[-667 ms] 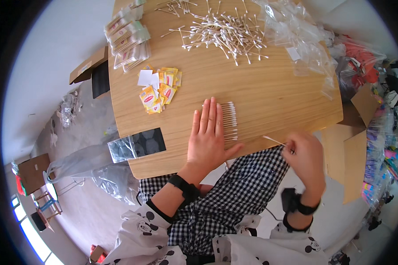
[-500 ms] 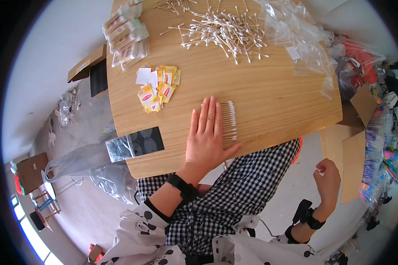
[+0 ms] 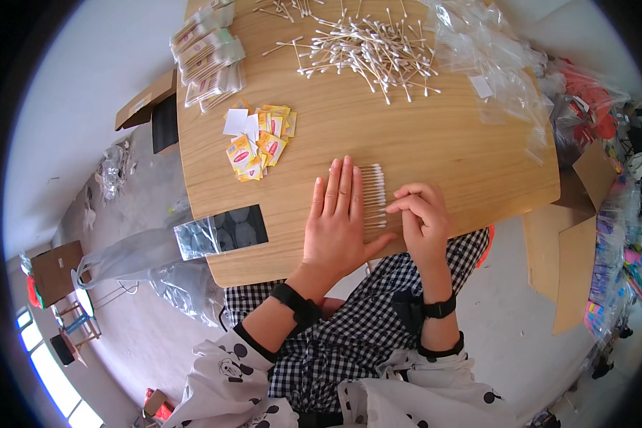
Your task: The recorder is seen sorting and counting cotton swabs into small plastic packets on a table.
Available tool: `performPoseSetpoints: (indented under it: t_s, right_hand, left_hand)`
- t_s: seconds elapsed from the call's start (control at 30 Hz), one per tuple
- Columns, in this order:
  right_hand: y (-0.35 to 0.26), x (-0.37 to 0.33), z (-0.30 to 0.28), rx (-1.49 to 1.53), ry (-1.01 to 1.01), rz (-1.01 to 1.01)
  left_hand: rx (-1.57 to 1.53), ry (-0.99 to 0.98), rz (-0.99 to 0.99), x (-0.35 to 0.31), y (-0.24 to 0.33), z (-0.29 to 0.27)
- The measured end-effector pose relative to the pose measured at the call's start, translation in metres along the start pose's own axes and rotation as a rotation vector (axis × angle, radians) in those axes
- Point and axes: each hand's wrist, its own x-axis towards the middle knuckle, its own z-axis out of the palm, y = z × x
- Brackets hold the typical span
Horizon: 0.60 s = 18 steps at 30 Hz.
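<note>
Left hand [image 3: 341, 217] lies flat, palm down, fingers straight and together, on the round wooden table [image 3: 435, 146]; it grips nothing, just presses on the left part of a neat row of cotton swabs [image 3: 373, 196]; the swabs sit near the table's front edge, right in front of the person, white tips sticking out past the fingers on the right side.

Right hand [image 3: 422, 221] is just beside the left, curled loosely, fingertips bunched and down at the row's right side, touching the swab tips; can't tell whether a swab is pinched between the fingers, too small to see.

Further back on the table: a loose heap of cotton swabs [image 3: 367, 46], well apart from the row; clear plastic bags [image 3: 488, 68] piled at the right rear; a stack of filled packets [image 3: 207, 53] at the left rear; small yellow and white sachets [image 3: 258, 141] scattered between the stack and the left hand; a flat clear bag with a dark insert [image 3: 221, 232] hanging over the near left edge.

Both wrists wear dark bands; checked fabric on the lap below the table edge; cardboard boxes [image 3: 571, 242] on the floor to the right.
</note>
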Motion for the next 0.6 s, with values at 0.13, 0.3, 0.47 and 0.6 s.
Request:
performPoseSetpoints:
  t_s: [0.13, 0.3, 0.47, 0.6]
  right_hand:
    - [0.0063, 0.0019, 0.004, -0.05, -0.022, -0.087]
    - [0.0048, 0.0051, 0.0028, -0.11, -0.022, -0.147]
    - [0.0081, 0.0025, 0.0038, -0.08, 0.004, -0.095]
    - [0.0068, 0.0035, 0.0054, -0.088, 0.018, -0.093]
  left_hand:
    - [0.003, -0.008, -0.001, -0.0003, -0.0008, 0.0002]
    - [0.005, 0.001, 0.0, 0.001, 0.0, 0.0008]
    - [0.002, -0.001, 0.002, 0.0014, 0.0001, -0.0003]
    - [0.005, 0.0, 0.002, 0.001, -0.0001, 0.0]
